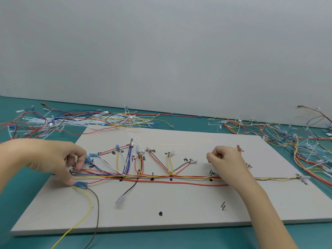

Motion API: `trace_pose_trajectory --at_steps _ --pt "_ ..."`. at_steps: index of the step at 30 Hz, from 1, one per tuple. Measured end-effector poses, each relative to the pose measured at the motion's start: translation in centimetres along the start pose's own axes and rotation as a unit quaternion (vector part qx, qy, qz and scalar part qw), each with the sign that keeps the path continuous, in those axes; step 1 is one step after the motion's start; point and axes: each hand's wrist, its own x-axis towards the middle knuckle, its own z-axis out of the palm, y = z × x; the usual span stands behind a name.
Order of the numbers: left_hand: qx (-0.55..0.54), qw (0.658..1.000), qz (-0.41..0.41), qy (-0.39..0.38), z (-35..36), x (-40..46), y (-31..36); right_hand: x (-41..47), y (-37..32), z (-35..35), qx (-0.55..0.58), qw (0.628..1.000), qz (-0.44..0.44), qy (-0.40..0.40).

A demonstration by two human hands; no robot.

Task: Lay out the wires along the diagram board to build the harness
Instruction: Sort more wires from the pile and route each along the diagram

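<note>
A pale diagram board [179, 209] lies flat on the teal table, marked with black dots and handwritten labels. A bundle of red, yellow, brown and blue wires [161, 177] runs along its middle, with branches fanning up to connectors. My left hand [59, 159] is at the board's left end, its fingers curled round the wire ends beside blue connectors [80, 185]. My right hand [226, 159] hovers over the bundle's right part with fingers curled, pinching a red wire [239, 148] whose tip sticks up behind it. A yellow and a brown wire [89, 212] trail off the front edge.
Loose wires and white cable ties lie heaped behind the board at the left [71, 121] and at the right [296, 141]. A clear-sleeved connector on a black wire [120, 199] lies on the board's front part. Small metal pins [223, 206] stand at the front right. A grey wall backs the table.
</note>
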Motion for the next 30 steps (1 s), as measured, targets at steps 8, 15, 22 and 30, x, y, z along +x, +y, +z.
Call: trace_pose_trajectory --at_steps 8,15,22,30 --pt "-0.003 0.999 -0.003 0.037 -0.2 0.0 1.0 -0.1 -0.3 0.2 0.013 1.0 -0.004 -0.013" --pt "-0.01 0.999 0.01 0.03 0.2 0.0 0.7 -0.3 -0.4 0.1 0.007 1.0 -0.01 -0.028" --pt "-0.006 0.999 0.022 -0.039 -0.2 -0.8 1.0 -0.2 -0.5 0.3 0.01 0.999 -0.011 -0.035" --pt "-0.033 0.999 0.031 -0.029 0.5 -0.7 2.2 -0.4 -0.8 0.4 0.01 0.999 -0.013 -0.037"
